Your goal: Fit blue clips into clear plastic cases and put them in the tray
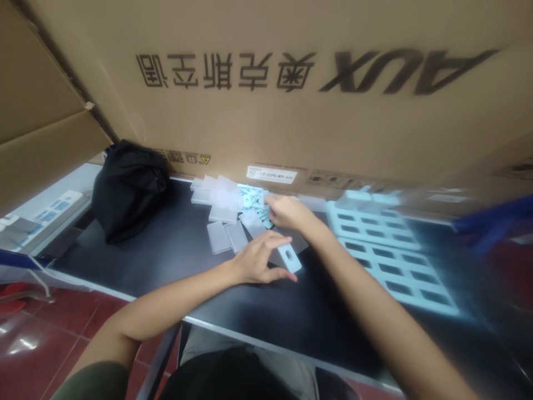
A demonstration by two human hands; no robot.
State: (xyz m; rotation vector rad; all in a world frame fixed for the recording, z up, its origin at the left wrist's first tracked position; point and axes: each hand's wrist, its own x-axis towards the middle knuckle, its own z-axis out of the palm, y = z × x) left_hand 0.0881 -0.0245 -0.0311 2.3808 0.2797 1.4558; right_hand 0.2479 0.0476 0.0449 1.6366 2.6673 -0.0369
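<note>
My left hand grips a small light blue rectangular plastic piece with an oval hole, its thumb and fingers around the edges, just above the black tabletop. Farther back, my right hand is closed at the edge of a heap of small light blue plastic pieces. Whatever its fingertips pinch is hidden and blurred. To the left of the heap lie several flat translucent boxes, some overlapping. A dark flat sheet rests on the table beneath my hands.
Light blue trays with rows of rectangular openings lie to the right. On the left is a black cloth bag, and beyond it a white power strip. A large printed cardboard box walls off the back of the black table.
</note>
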